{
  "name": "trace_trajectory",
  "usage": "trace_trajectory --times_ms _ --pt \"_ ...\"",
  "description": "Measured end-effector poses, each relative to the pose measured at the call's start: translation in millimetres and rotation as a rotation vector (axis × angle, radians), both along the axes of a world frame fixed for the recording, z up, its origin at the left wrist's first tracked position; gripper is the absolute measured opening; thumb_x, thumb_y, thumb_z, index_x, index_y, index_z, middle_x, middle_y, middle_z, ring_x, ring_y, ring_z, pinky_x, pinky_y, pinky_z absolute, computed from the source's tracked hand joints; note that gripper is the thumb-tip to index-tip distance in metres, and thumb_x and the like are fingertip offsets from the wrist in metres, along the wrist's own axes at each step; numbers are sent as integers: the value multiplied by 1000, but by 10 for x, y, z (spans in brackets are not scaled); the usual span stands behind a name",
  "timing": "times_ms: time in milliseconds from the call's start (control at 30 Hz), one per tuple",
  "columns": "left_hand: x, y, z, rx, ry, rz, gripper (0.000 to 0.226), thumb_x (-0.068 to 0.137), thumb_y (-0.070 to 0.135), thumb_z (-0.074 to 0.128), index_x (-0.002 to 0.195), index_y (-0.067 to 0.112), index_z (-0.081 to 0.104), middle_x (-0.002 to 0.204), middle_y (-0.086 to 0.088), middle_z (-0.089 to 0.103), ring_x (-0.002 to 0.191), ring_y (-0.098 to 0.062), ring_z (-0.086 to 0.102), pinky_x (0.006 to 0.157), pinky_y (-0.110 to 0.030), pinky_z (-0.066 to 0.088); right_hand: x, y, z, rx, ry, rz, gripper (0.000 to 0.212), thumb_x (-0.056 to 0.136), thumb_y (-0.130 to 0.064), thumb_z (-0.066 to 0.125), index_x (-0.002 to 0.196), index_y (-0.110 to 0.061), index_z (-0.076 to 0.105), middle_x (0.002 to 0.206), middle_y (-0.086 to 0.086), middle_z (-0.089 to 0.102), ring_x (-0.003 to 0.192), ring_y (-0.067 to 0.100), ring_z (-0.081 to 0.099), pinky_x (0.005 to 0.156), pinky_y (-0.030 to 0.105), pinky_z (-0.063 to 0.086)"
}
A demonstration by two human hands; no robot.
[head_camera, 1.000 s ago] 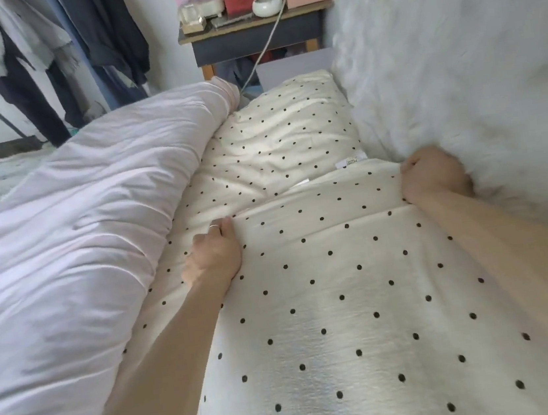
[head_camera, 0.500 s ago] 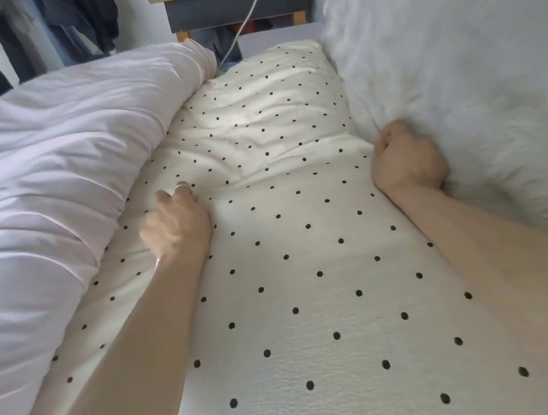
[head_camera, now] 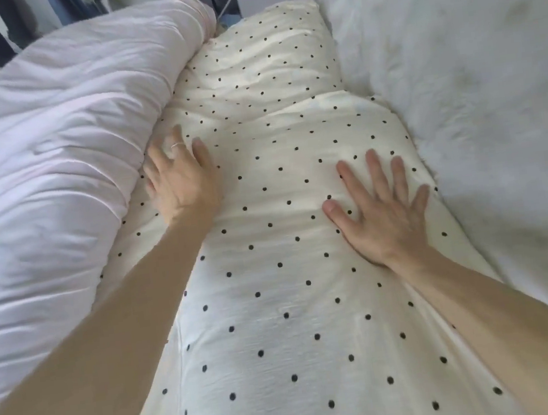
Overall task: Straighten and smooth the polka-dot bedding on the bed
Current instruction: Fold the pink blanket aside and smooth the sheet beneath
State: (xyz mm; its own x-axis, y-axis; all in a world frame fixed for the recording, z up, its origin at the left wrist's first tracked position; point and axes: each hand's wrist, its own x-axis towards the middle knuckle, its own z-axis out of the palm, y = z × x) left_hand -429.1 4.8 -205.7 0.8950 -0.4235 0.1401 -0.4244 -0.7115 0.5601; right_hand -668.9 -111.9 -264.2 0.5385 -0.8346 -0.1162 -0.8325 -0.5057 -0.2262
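Head view: left hand point(head_camera: 181, 184) and right hand point(head_camera: 382, 214) flat, fingers point(head_camera: 373, 171) spread apart, pressing cream black-dotted cotton bedding point(head_camera: 278, 310).

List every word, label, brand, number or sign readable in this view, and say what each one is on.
None: no readable text shows in this view.
The polka-dot bedding carries only black dots, no lettering.
The white duvet and the fluffy white blanket are plain.
The ring on the left hand shows no marking; the right hand is bare.
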Motion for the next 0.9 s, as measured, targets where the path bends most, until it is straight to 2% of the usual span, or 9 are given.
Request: trace_trajectory --times_ms 133,200,300,400,500,567,667,767,900 --pt "-1249 508 113 226 -152 -536 58 90 65 25 143 44 38 158 6 25 148 -22 11 119 -53 4 49 -23 205 109 136 9 80 74 -93 3 145 -62 -12 163 -15 -24 149 25 -26 111 71 -10" --pt "-1606 816 -16 462 -41 -571 62 90 71 10 149 53 6 163 12 -3 148 -17 -16 114 -54 -17 90 0 506 203 190 13 80 77 -88 11 148 -59 -10 163 -13 -25 149 29 -26 110 73 -8" --pt "-1692 1110 -112 488 -13 -518 59 91 71 -1 146 54 -16 160 15 -20 144 -13 -30 112 -52 -24 -173 539 815 108 103 107 72 85 -80 12 150 -57 -7 165 -10 -19 151 30 -21 113 69 -10" --pt "-1665 1294 -93 467 -19 -475 57 93 65 0 148 53 -8 162 15 -15 145 -11 -26 115 -55 -13 -1101 1561 835 -1 -9 149 70 89 -82 11 152 -56 -2 166 -12 -9 153 20 -14 119 55 -10" --pt "-1890 1761 -109 406 85 -341 54 94 67 9 145 60 -8 160 21 -16 148 -14 -18 115 -59 3 -2217 1955 741 175 101 -74 72 86 -83 5 151 -55 -11 166 -12 -13 152 12 -13 124 46 1" --pt "-2128 2135 -91 312 249 -187 55 90 74 14 139 68 -10 160 23 -11 150 -21 -4 116 -58 14 -2538 1950 771 307 -29 -197 74 90 -78 20 155 -49 1 168 -9 0 153 9 1 125 39 9" --pt "-2420 2599 -52 219 463 6 64 78 89 15 135 73 -10 163 14 7 144 -30 26 111 -54 27 -2571 2054 831 197 -124 -257 75 92 -67 34 157 -31 22 164 1 23 151 16 17 123 39 17" --pt "-2606 2974 -49 235 643 143 87 69 95 13 147 57 1 151 -5 39 131 -34 45 104 -52 35 -2580 2188 905 224 -58 -384 86 87 -77 35 156 -28 17 155 11 38 141 31 36 113 48 33" --pt "-2733 3218 93 219 888 321 110 68 95 24 152 24 22 146 -14 44 131 -37 44 104 -49 35 -2675 2295 1031 479 -99 -657 114 66 -93 46 149 -17 27 144 8 51 131 33 49 104 46 43"
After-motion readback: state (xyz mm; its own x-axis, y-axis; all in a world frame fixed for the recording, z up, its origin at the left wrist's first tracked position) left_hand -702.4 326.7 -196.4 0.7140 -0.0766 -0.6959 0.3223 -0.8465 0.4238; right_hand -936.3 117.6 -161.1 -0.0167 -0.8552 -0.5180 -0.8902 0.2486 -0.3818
